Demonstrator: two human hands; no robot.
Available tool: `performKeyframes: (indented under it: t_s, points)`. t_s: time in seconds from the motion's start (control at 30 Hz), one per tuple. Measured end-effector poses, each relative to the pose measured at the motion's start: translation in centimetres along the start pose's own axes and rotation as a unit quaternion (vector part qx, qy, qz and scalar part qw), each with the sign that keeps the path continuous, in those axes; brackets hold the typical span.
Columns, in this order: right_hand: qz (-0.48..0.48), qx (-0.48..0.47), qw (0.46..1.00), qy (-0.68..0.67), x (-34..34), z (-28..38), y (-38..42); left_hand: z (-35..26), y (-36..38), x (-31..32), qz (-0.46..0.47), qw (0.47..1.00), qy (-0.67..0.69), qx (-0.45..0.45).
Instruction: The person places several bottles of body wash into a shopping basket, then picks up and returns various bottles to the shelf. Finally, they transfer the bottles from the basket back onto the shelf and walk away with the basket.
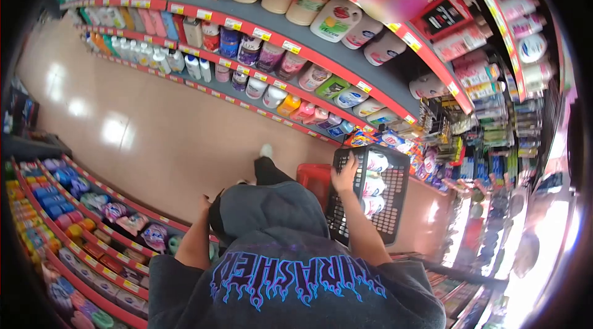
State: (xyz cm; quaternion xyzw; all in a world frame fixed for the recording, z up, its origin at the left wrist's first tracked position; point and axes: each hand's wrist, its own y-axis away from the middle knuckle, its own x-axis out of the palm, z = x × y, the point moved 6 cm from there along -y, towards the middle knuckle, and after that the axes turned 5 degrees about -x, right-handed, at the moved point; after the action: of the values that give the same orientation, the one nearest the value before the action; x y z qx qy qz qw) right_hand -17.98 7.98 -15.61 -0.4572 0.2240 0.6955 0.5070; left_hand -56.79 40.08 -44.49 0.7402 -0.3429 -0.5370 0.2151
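At the left rim of the basket (399,196), the right hand (344,175) gripped with its fingers; white packs (373,186) lay inside. Left of the basket, open floor (185,128) ran past the left hand (207,204), its fingers unclear; ahead, a shelf edge (386,105) stood near.

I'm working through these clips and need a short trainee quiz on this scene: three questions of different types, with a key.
1. Multiple choice: the items inside the black basket are mainly (a) green, (b) white, (c) orange.
2. True or false: the person's left hand is on the basket's rim.
3. Fill in the colour: behind the price tags, the strips along the shelf edges are ____.

Key
1. b
2. False: the right hand is on the rim; the left hand hangs beside the body, away from the basket.
3. red
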Motion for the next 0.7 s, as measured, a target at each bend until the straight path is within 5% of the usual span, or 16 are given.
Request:
performKeyframes:
  t_s: [0.07, 0.17, 0.3, 0.37, 0.43, 0.5, 0.67, 0.7]
  points:
    - [-0.018, -0.079, 0.997, 0.015, 0.0, 0.7, -6.8, -1.7, 0.9, -2.3, -0.012, 1.0, -0.012, 0.022]
    - [-0.05, -0.139, 0.988, -0.045, -1.5, 5.7, -16.9, -6.2, -2.1, -5.7, -0.09, 0.978, 0.167, 0.09]
    - [-0.102, -0.203, 0.972, -0.055, -2.9, 12.3, -28.7, -23.7, -3.9, -14.5, -0.106, 0.914, 0.322, 0.222]
    - [-0.145, -0.238, 0.959, -0.04, -3.7, 15.6, -32.5, -34.1, -4.7, -17.3, -0.151, 0.912, 0.194, 0.328]
    - [-0.193, -0.259, 0.946, -0.007, -4.2, 18.4, -35.4, -45.6, 0.0, -22.2, -0.101, 0.847, 0.325, 0.408]
    - [-0.122, -0.226, 0.963, 0.079, -2.8, 18.3, -39.2, -55.0, 3.0, -26.1, -0.183, 0.786, 0.191, 0.559]
    - [0.063, -0.147, 0.976, 0.149, -1.1, 17.2, -45.3, -70.5, 6.5, -31.1, -0.32, 0.685, 0.006, 0.655]
    - [0.041, -0.171, 0.971, 0.16, -0.4, 16.6, -46.1, -72.5, 4.9, -30.2, -0.334, 0.66, -0.034, 0.672]
